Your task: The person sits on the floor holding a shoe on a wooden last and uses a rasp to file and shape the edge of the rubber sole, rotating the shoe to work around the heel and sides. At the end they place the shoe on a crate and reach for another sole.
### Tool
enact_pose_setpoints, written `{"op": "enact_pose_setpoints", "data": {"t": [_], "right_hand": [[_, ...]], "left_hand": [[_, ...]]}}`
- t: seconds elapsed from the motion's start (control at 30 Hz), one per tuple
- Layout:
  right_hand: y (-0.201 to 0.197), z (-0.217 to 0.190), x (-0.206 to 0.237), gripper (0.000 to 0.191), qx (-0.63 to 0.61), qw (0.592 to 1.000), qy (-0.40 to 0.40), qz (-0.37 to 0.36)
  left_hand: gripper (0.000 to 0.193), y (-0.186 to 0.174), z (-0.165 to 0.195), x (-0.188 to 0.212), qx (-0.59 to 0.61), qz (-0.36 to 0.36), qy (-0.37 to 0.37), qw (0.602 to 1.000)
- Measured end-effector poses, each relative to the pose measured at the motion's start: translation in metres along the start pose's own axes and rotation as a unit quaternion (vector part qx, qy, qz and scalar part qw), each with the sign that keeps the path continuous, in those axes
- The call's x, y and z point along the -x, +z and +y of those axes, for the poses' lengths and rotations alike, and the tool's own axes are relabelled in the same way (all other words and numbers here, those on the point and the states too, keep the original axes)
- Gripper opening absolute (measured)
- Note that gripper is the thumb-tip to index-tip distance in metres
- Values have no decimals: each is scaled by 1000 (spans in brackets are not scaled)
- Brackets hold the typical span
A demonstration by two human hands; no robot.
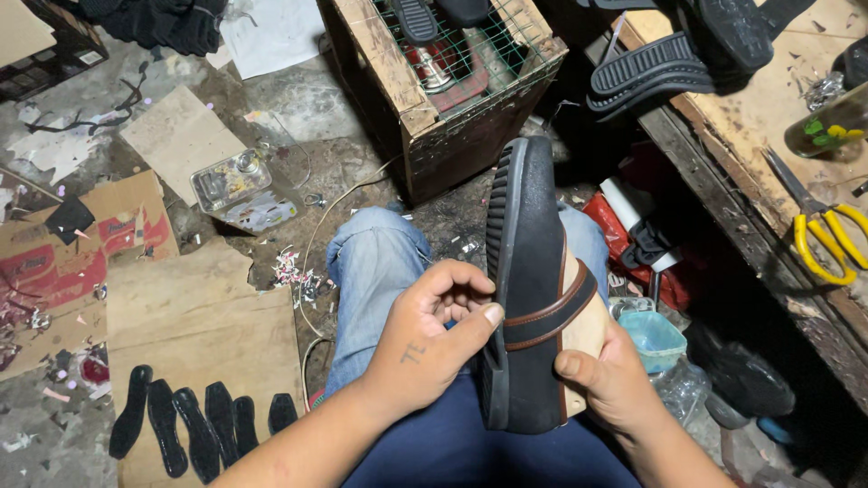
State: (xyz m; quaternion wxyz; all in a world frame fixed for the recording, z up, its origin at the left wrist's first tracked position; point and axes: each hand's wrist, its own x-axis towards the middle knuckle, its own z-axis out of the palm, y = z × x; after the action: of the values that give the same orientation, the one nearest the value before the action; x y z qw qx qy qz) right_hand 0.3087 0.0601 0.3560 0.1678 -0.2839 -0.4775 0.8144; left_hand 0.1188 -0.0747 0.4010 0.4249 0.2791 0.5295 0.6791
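Observation:
A black shoe [532, 271] with a ribbed black sole, a brown strap and a tan inner part stands toe-up over my lap. My left hand [432, 339] presses its thumb against the sole's side edge near the heel. My right hand [608, 380] cups the shoe from the right, its thumb on the tan part by the strap. Both hands hold the shoe between my jeans-clad knees [375, 262].
A wooden crate [398, 72] with green wire mesh stands ahead. Yellow-handled scissors [827, 237] and black soles [669, 63] lie on the wooden bench at right. Several black insoles [194, 425] lie on cardboard at lower left, near a metal can [231, 181]. A teal tub [653, 336] sits by my right knee.

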Motion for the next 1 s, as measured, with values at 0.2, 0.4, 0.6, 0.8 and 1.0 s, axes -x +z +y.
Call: {"op": "enact_pose_setpoints", "data": {"t": [0.2, 0.4, 0.6, 0.8, 1.0], "right_hand": [[5, -3, 3, 90, 29, 999, 26, 18], [-9, 12, 6, 94, 29, 1000, -6, 2], [-41, -11, -12, 100, 11, 995, -18, -93], [-35, -44, -19, 69, 81, 992, 18, -98], [-21, -20, -16, 81, 139, 985, 77, -65]], "left_hand": [[21, 6, 5, 1, -78, 44, -26, 996], [26, -14, 2, 6, -8, -32, -64, 997], [26, -46, -19, -19, 92, -90, -180, 975], [47, -34, -10, -7, 267, -71, -260, 925], [49, -24, 6, -9, 376, 27, -243, 894]]}}
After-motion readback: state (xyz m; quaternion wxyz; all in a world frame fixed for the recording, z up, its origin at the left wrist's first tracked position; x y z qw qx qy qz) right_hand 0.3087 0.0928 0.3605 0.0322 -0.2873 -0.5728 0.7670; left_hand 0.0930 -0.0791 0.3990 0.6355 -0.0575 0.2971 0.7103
